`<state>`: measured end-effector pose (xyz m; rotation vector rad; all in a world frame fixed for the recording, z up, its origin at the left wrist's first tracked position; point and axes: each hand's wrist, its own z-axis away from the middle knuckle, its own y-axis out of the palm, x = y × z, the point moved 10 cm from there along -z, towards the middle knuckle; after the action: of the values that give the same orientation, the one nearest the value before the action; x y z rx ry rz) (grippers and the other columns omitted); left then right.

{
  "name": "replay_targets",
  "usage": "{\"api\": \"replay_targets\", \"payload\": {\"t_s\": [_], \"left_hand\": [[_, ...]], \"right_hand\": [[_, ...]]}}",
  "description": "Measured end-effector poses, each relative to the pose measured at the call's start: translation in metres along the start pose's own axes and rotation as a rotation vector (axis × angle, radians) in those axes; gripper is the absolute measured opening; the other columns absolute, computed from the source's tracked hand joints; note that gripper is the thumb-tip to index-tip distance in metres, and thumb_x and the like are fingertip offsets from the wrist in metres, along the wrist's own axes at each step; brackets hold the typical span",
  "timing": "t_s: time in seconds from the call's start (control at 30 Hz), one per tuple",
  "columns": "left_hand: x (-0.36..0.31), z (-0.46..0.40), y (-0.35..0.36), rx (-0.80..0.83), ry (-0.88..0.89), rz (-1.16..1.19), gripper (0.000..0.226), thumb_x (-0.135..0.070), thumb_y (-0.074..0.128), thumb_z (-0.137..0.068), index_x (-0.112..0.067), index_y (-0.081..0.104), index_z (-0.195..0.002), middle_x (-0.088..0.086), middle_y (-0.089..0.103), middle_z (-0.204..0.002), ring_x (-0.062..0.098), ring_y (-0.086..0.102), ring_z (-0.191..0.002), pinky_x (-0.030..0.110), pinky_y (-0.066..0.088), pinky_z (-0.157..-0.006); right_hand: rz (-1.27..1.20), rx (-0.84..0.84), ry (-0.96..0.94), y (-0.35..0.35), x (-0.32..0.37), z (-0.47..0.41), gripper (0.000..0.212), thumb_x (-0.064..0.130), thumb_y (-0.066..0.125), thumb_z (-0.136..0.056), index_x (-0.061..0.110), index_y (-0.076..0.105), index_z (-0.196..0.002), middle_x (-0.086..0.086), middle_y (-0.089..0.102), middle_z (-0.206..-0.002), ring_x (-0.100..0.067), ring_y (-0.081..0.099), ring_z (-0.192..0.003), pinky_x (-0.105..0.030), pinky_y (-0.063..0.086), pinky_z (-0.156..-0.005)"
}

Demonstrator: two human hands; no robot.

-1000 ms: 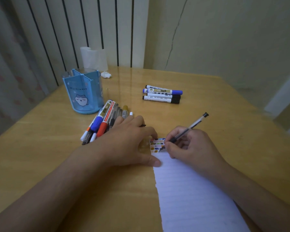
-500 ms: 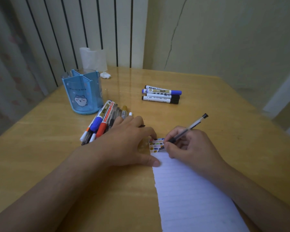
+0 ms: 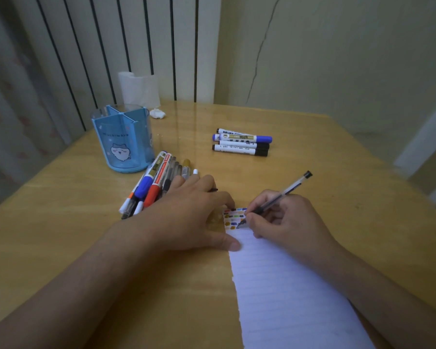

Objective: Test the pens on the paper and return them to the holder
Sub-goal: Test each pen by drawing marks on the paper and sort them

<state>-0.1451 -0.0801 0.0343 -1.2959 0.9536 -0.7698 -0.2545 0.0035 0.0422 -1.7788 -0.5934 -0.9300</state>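
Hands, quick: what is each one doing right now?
Left hand: open, fingers flat, pressing the paper edge to the table.
Right hand: closed on a pen, tip on the paper.

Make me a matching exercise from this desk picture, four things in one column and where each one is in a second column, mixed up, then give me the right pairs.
Things:
1. gel pen
2. blue holder
3. three markers
4. left hand

Places:
A. lying side by side at the table's middle, far from the hands
B. flat on the table, thumb at the paper's edge
C. standing at the far left, beside the pen pile
D. gripped in the right hand, tip on the paper

Pairs: 1-D, 2-C, 3-A, 4-B
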Motion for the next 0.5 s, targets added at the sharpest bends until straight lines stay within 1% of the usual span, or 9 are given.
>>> {"api": "replay_targets", "payload": {"t_s": [0.07, 0.13, 0.2, 0.27, 0.37, 0.5], "left_hand": [[0.0002, 0.0005, 0.0004, 0.002, 0.000, -0.002, 0.076, -0.088, 0.048, -0.070, -0.050, 0.042, -0.135, -0.014, 0.039, -0.116, 0.006, 0.032, -0.106, 0.029, 0.025, -0.087], [0.0003, 0.0006, 0.0004, 0.001, -0.001, -0.004, 0.076, -0.088, 0.048, -0.070, -0.050, 0.042, -0.135, -0.014, 0.039, -0.116, 0.007, 0.032, -0.106, 0.029, 0.025, -0.086], [0.0003, 0.0005, 0.0004, 0.000, -0.002, -0.004, 0.075, -0.088, 0.049, -0.070, -0.050, 0.041, -0.135, -0.013, 0.039, -0.116, 0.007, 0.033, -0.106, 0.029, 0.025, -0.086], [0.0000, 0.0004, 0.0001, -0.002, 0.000, -0.004, 0.075, -0.088, 0.049, -0.070, -0.050, 0.042, -0.135, -0.013, 0.039, -0.116, 0.007, 0.033, -0.107, 0.029, 0.025, -0.087], [-0.0002, 0.0007, -0.0004, -0.001, 0.001, 0.002, 0.075, -0.088, 0.049, -0.070, -0.050, 0.042, -0.135, -0.014, 0.038, -0.115, 0.007, 0.033, -0.107, 0.029, 0.026, -0.088], [0.0001, 0.0006, -0.0006, -0.006, 0.003, -0.001, 0.075, -0.088, 0.049, -0.070, -0.050, 0.042, -0.134, -0.014, 0.037, -0.114, 0.006, 0.032, -0.105, 0.029, 0.025, -0.087]], "right_hand": [[0.024, -0.001, -0.007, 0.0005, 0.0007, 0.0002, 0.013, 0.013, 0.074, -0.083, 0.024, 0.071, -0.077, 0.005, 0.071, -0.066, -0.013, 0.069, -0.063, -0.036, 0.058, -0.064], [0.033, -0.018, 0.001, -0.0015, -0.0004, -0.0003, 0.013, 0.013, 0.074, -0.082, 0.023, 0.070, -0.076, 0.003, 0.071, -0.066, -0.016, 0.068, -0.062, -0.040, 0.058, -0.064], [0.016, -0.015, 0.008, -0.0014, -0.0007, -0.0002, 0.013, 0.012, 0.074, -0.083, 0.023, 0.070, -0.077, 0.002, 0.071, -0.066, -0.018, 0.069, -0.063, -0.044, 0.059, -0.066], [0.011, 0.001, 0.001, 0.0006, 0.0003, -0.0001, 0.013, 0.012, 0.074, -0.084, 0.023, 0.071, -0.077, 0.002, 0.071, -0.066, -0.016, 0.069, -0.063, -0.043, 0.059, -0.067], [0.043, -0.013, 0.001, -0.0011, -0.0004, -0.0013, 0.013, 0.013, 0.074, -0.082, 0.024, 0.070, -0.076, 0.004, 0.071, -0.065, -0.015, 0.069, -0.062, -0.038, 0.057, -0.064], [0.014, 0.001, 0.008, -0.0006, -0.0003, -0.0002, 0.014, 0.010, 0.073, -0.084, 0.023, 0.070, -0.078, 0.004, 0.071, -0.066, -0.016, 0.069, -0.063, -0.039, 0.059, -0.065]]}}
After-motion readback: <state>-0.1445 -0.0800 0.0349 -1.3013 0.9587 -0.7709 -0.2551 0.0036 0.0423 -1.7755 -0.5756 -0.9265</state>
